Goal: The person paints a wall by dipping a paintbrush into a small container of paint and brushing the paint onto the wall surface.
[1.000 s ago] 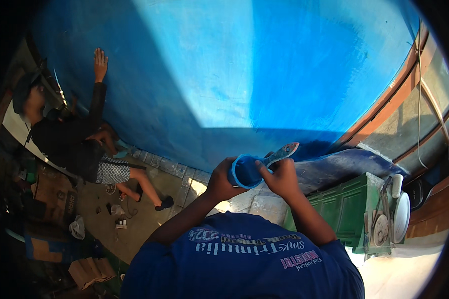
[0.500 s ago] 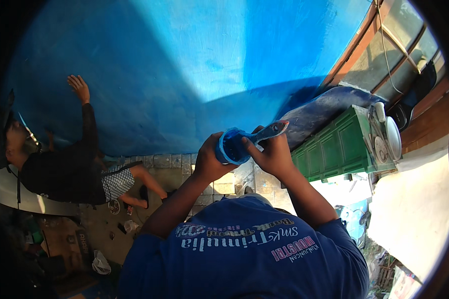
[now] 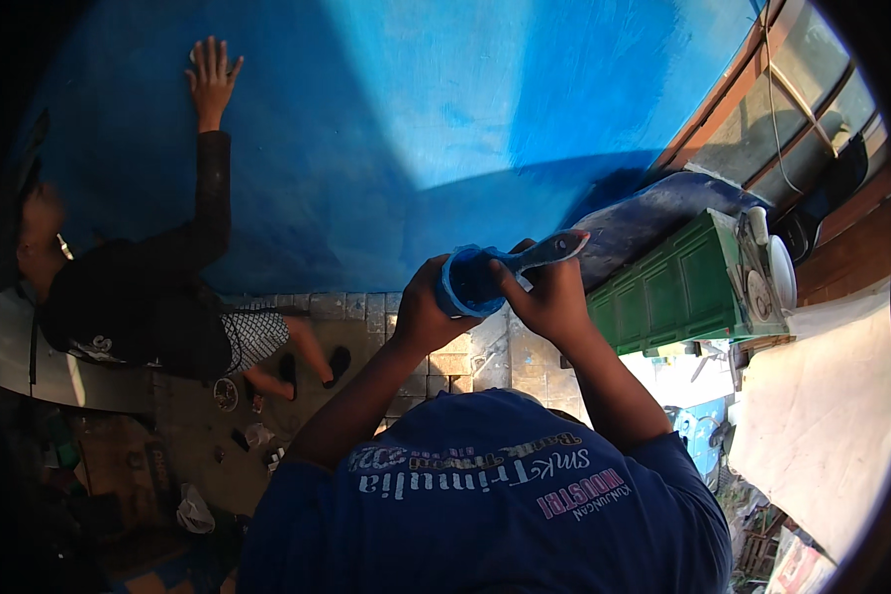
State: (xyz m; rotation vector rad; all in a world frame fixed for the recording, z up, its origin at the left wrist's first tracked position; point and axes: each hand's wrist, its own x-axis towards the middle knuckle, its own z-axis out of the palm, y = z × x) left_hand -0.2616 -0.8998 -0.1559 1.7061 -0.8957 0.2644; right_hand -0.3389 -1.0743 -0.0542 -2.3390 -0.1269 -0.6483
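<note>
A small blue paint pot (image 3: 461, 303), its inside coated in blue, is held by my left hand (image 3: 424, 309), whose fingers wrap its left side. In my right hand (image 3: 552, 297) is a paintbrush (image 3: 556, 247) smeared with blue; its handle points up and right. The bristle end dips toward the pot's mouth and is hidden from sight. My right thumb presses along the brush near the rim. In front of both hands stands a wall (image 3: 445, 119) covered in blue paint, part sunlit and part in shadow.
At the left, another person (image 3: 139, 297) in a dark top has a raised hand against the blue wall. A green cabinet (image 3: 663, 287) stands at my right, below a framed window (image 3: 752, 129). Paving blocks (image 3: 455, 361) lie underfoot; a white bag (image 3: 196, 509) sits lower left.
The other person's hand has moved up and right onto the wall. My hands stay together, with the pot and brush shifted slightly right in the view and the brush tilted a little.
</note>
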